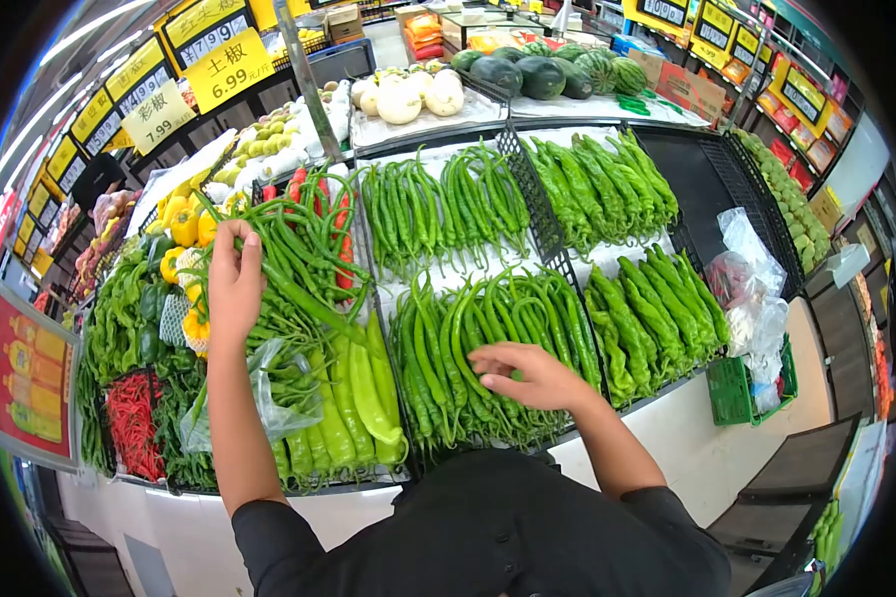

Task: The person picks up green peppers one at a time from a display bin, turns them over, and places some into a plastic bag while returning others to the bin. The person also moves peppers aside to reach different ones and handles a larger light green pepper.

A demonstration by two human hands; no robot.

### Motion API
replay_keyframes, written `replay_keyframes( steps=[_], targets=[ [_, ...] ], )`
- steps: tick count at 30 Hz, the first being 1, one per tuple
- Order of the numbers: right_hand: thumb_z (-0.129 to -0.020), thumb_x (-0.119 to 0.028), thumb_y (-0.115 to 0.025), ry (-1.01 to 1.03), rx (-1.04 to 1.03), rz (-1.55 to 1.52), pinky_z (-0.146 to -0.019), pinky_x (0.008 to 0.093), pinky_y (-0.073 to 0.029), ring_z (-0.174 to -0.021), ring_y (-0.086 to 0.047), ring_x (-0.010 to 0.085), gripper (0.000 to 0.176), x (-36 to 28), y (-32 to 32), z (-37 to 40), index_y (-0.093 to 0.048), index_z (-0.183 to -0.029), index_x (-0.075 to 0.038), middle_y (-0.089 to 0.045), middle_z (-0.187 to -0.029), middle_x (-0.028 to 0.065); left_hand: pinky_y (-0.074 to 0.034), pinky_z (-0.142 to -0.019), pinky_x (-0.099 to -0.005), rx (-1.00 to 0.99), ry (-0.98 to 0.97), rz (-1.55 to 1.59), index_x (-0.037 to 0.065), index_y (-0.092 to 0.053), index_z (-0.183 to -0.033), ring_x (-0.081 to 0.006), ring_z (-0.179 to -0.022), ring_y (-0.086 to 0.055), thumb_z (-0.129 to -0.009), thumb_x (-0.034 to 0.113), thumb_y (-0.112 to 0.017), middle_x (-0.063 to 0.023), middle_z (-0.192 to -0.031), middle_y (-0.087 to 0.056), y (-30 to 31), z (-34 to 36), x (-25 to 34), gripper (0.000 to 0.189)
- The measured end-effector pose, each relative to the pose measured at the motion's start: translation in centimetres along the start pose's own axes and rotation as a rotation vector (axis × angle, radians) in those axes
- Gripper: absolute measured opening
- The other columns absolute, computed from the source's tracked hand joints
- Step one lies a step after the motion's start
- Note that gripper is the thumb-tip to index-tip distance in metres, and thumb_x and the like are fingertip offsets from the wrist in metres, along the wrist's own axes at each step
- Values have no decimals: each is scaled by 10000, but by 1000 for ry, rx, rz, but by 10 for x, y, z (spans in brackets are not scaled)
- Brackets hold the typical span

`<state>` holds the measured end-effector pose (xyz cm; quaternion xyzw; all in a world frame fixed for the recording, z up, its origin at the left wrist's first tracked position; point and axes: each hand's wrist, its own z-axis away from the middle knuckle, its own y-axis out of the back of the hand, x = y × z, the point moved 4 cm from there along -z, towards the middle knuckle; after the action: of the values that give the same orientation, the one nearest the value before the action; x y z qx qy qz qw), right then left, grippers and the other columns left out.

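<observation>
My left hand is raised over the left crates. Its fingers are curled around long green chili peppers, which spread to the right from it; how many it grips is hidden. Over the front middle crate, my right hand reaches leftward, fingers stretched and thumb apart. It hovers on or just above a row of long green chili peppers; contact cannot be made out. Below my left hand lie pale green peppers and a clear plastic bag. Red chili peppers show behind the green ones.
Crates of wrinkled green peppers stand on the right, near a green basket with plastic bags. Watermelons and white melons sit at the back. Yellow bell peppers and small red chilies are left. A metal pole rises behind.
</observation>
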<state>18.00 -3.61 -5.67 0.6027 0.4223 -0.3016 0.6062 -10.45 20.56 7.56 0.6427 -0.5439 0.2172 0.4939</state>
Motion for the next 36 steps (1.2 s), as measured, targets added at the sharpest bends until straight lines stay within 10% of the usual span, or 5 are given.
replay_keyframes(
  steps=[11, 15, 20, 36],
  targets=[
    [-912, -229, -687, 193, 149, 71, -568, 339, -456, -625, -583, 209, 339, -54, -34, -28, -628, -1168, -16, -608, -794, 107, -317, -419, -170, 69, 63, 513, 110, -494, -1021, -5, -483, -397, -991, 146, -570, 69, -678, -460, -82, 69, 37, 90],
    [-937, -223, -661, 82, 23, -48, -562, 323, -458, -619, -575, 161, 267, -29, -40, -27, -626, -1088, -5, -571, -709, 92, -357, -459, -177, 35, 63, 487, 77, -491, -1255, -20, -518, -429, -989, 168, -573, 61, -703, -461, -97, 72, 34, 293],
    [-958, -220, -637, -75, 4, -347, -547, 276, -448, -620, -541, 75, 211, -13, -15, -42, -611, -992, -14, -542, -694, 17, -457, -601, -221, -25, -84, 512, 57, -306, -1451, -98, -712, -554, -1007, 174, -496, -89, -1067, -583, -101, 85, 20, 497],
    [-913, -278, -679, -432, 341, 32, -575, 300, -530, -615, -676, 138, 304, 161, 84, -267, -649, -823, 11, -682, -678, 84, -450, -665, -278, -288, 275, 115, 7, -623, -1139, -151, -713, -534, -925, 71, -601, -66, -892, -604, -82, 170, -78, 225]
  ],
)
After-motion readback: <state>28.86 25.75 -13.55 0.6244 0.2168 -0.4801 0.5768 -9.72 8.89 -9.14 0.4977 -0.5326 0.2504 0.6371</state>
